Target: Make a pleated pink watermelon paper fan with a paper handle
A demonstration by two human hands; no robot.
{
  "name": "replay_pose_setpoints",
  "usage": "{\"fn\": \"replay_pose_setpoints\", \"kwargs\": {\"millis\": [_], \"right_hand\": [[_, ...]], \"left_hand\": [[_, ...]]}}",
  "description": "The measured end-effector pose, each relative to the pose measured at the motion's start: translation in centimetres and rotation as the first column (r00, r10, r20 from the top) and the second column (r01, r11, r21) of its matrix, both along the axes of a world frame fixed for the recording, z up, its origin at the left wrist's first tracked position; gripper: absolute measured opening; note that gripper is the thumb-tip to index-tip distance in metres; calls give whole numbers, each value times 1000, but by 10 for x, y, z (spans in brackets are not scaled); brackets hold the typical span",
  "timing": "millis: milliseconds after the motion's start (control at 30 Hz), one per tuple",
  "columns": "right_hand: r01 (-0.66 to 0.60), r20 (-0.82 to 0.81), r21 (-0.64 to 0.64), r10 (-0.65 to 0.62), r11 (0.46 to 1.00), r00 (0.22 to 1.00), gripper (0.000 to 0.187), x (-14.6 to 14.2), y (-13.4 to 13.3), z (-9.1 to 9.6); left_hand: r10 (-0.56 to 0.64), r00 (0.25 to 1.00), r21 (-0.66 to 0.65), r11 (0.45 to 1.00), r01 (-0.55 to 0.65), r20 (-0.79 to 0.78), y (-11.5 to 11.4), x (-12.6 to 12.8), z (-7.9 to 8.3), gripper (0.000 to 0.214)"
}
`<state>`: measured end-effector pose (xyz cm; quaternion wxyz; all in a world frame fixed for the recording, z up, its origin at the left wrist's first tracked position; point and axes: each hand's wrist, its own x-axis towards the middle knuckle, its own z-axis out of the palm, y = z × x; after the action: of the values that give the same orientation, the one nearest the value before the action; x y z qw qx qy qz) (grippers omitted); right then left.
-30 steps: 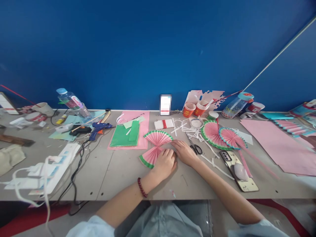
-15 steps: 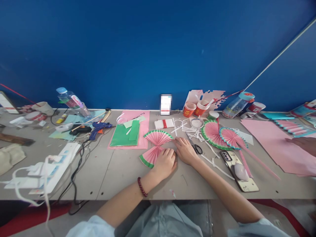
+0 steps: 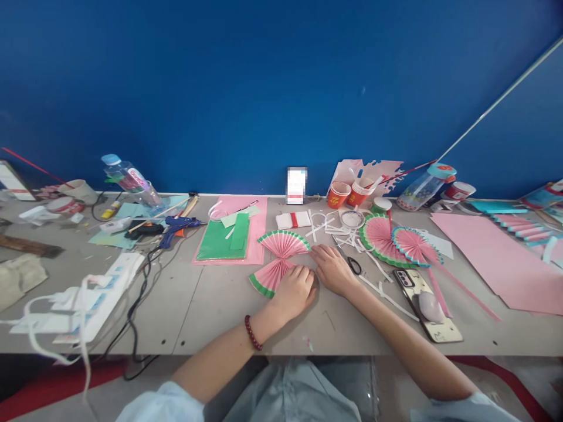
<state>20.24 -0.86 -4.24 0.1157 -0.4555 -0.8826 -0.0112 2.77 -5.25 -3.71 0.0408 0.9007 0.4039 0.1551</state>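
Note:
A pleated paper fan, pink with a green border, lies in front of me, spread into an upper and a lower wedge that meet at a pinched middle. Over the lower wedge's right part, my left hand is closed with its fingers curled on the folds, hiding that edge. My right hand has its bent fingers pressed together at the right end of the upper wedge; its fingertips touch the green border. Black-handled scissors lie just beyond the right hand, near white paper strips.
Green sheets on pink paper and a blue glue gun are to the left. A power strip lies nearer. On the right are finished pleated fans, a phone, red paper cups and a pink sheet.
A co-worker's hand on the pink sheet at the far right has gone out of view. My two hands and the pleated fan stay almost where they were.

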Motion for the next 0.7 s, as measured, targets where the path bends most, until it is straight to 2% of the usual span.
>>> {"fn": "replay_pose_setpoints", "kwargs": {"millis": [267,500,700], "right_hand": [[23,-89,-27,-25,999,996,33,-1,-16,-1],[81,-259,-66,-96,995,961,21,0,-20,-7],[55,-362,-81,-81,995,929,21,4,-18,-12]], "left_hand": [[-14,1000,9,1000,14,-12,2,-1,-1,18],[-35,999,6,999,35,-14,3,-2,0,20],[16,996,-82,997,-8,93,5,-3,-2,24]]}}
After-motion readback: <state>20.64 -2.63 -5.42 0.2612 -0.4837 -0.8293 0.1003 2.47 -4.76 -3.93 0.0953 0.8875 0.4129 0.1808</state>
